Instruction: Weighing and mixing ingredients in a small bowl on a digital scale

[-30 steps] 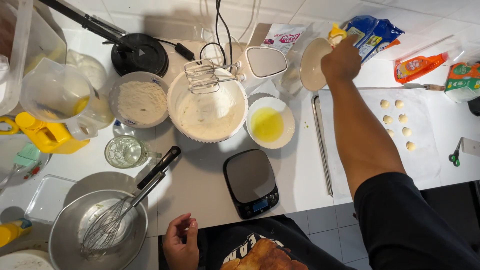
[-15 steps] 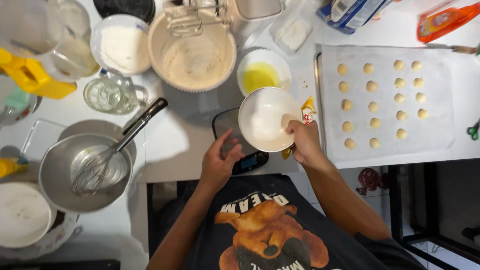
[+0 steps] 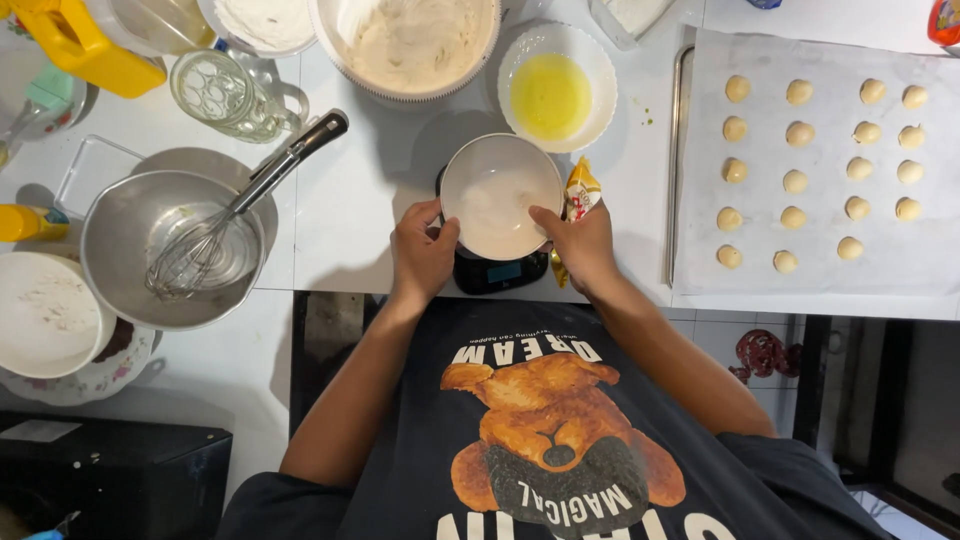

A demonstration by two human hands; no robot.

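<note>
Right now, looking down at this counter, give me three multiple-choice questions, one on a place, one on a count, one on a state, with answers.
1. Where does the empty round white bowl sit?
A. on the small black digital scale
B. inside the steel mixing bowl
C. on the baking sheet

2. How many pale dough balls lie on the white parchment-lined baking sheet?
A. nine
B. nineteen
C. thirty

3. How do the hands meet the white bowl?
A. only one hand touches it
B. left hand and right hand hold its rim on opposite sides
C. both hands hover apart from it

Answers: 1 A, the scale's display shows just below the bowl. 2 B, five uneven rows add up to nineteen. 3 B, fingers of each hand rest on the rim.
</note>
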